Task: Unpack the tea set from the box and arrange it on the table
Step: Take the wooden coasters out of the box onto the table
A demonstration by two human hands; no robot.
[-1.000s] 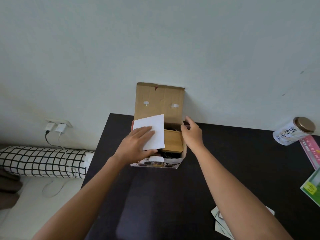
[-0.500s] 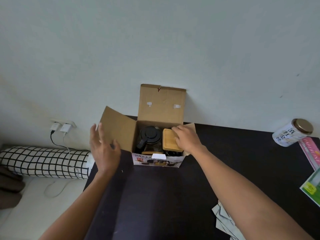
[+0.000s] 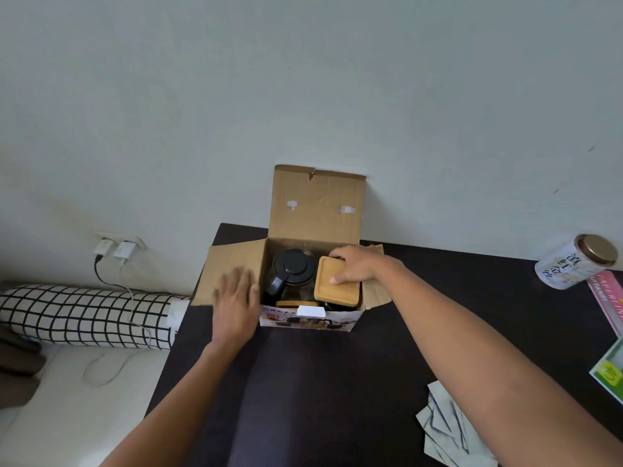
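**Q:** Since the earlier frame, what has moved?

**R:** Head view — the left hand point(image 3: 236, 294) has come down flat, fingers spread and gripping nothing, pressing the left flap point(image 3: 229, 271) outward. The right hand point(image 3: 357, 266) has closed around the bamboo tray point(image 3: 337, 281), fingers over its far edge, thumb on its top face.

**Q:** Where does the tea set lie?

**R:** All of it sits inside the box point(image 3: 308, 318), which stands on the black table point(image 3: 337, 382) against the wall, rear flap upright. Nothing is yet unpacked. The black-lidded teapot point(image 3: 291, 271) fills the left half; the tray lies on top in the right half.

**Q:** Which relation governs the coming lift?

**R:** The tray lies directly under the right hand, which is the nearer; the left is apart, beyond the box wall. Its long axis runs roughly from the viewer toward the wall, face up, slightly tilted. A straight upward pull looks likely, clearing the teapot just beside it.

**Q:** And the teapot's heading?

**R:** Its handle points toward the viewer and left; the spout cannot be made out.
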